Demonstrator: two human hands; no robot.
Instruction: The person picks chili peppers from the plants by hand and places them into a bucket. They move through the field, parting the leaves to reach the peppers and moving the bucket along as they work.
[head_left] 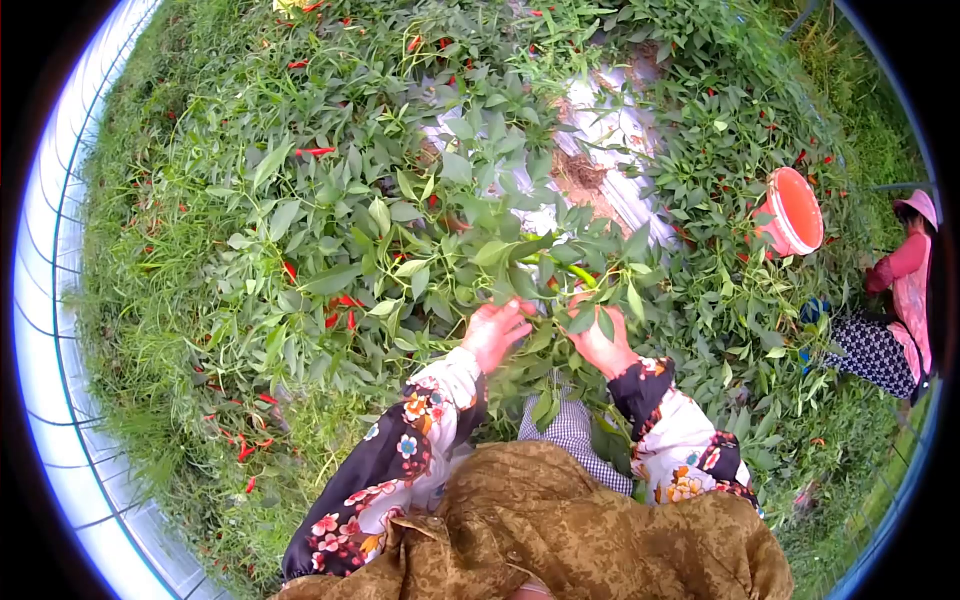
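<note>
My left hand reaches into a leafy pepper plant, its fingers apart and touching the leaves. Just across from it, my right hand is curled among the same foliage, and leaves cover part of its fingers. What it grips is hidden. A long green chili pepper shows right above my right fingertips. To the left of my hands, several red chili peppers hang low in the leaves.
A red bucket lies tilted among the plants on the right. Beyond it a person in a pink top bends by the row. Pale plastic sheeting covers the ground ahead. A white greenhouse wall curves along the left.
</note>
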